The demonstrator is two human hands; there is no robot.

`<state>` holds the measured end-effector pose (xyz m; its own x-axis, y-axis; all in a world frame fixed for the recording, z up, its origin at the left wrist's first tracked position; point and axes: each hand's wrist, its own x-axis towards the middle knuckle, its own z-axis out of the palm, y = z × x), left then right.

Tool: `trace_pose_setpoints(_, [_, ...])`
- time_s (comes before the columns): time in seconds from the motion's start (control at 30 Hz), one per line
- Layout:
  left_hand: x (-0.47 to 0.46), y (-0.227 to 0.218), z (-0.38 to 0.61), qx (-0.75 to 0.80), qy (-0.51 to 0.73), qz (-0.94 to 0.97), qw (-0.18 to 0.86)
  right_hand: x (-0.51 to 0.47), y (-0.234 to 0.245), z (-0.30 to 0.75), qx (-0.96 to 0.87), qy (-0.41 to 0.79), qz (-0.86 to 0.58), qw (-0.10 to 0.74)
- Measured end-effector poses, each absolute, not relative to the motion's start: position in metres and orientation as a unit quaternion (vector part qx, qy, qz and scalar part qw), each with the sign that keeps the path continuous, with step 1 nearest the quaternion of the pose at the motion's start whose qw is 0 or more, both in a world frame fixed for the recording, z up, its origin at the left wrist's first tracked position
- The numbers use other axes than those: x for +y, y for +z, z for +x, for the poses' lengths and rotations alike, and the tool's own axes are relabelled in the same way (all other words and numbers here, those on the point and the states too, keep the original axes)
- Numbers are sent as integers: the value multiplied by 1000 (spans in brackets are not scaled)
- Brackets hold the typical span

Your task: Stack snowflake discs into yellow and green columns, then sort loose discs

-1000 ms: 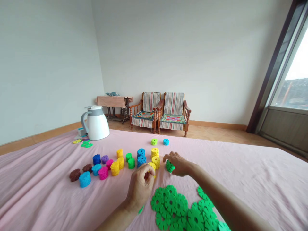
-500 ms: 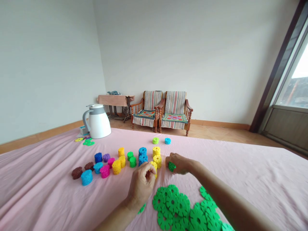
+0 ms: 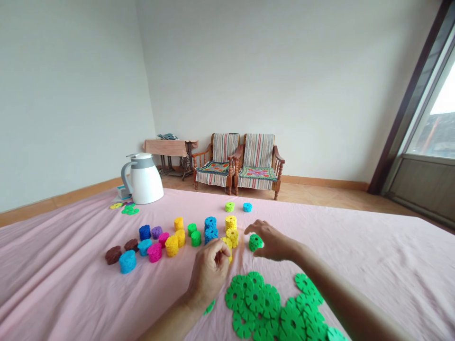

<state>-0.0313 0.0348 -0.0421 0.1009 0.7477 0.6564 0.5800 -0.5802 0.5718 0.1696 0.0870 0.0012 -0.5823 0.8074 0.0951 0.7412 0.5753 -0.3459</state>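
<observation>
My right hand (image 3: 270, 240) rests by a short green stack of discs (image 3: 255, 242) on the pink cloth (image 3: 71, 289), thumb and fingers loosely around it. My left hand (image 3: 209, 271) is curled, its fingertips pinched at a yellow stack (image 3: 226, 246) that it partly hides. A green disc (image 3: 209, 308) peeks out under my left wrist. A heap of flat green flower-shaped discs (image 3: 270, 308) lies just in front of me. A row of stacked discs in yellow, blue (image 3: 210, 229), green, pink, purple and brown stretches to the left.
A white jug (image 3: 142, 179) stands at the far left, with loose yellow and green discs (image 3: 124, 208) in front of it. Small lime (image 3: 229, 207) and blue (image 3: 247, 207) stacks sit further back. Two wooden armchairs (image 3: 238, 163) and a small table stand by the wall.
My right hand has loosened around the green stack, fingers spreading, and the stack now stands more exposed. My left hand has stayed at the yellow stack.
</observation>
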Motion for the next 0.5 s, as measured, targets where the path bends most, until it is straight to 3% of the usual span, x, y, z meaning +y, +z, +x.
trace_pose_setpoints(0.13, [34,-41,-30,450,501,734,89,34,12,175,-884,226,-390,122])
trace_pose_setpoints(0.5, [36,-43,-30,464,494,732,71,-5,-6,170,-868,245,-415,121])
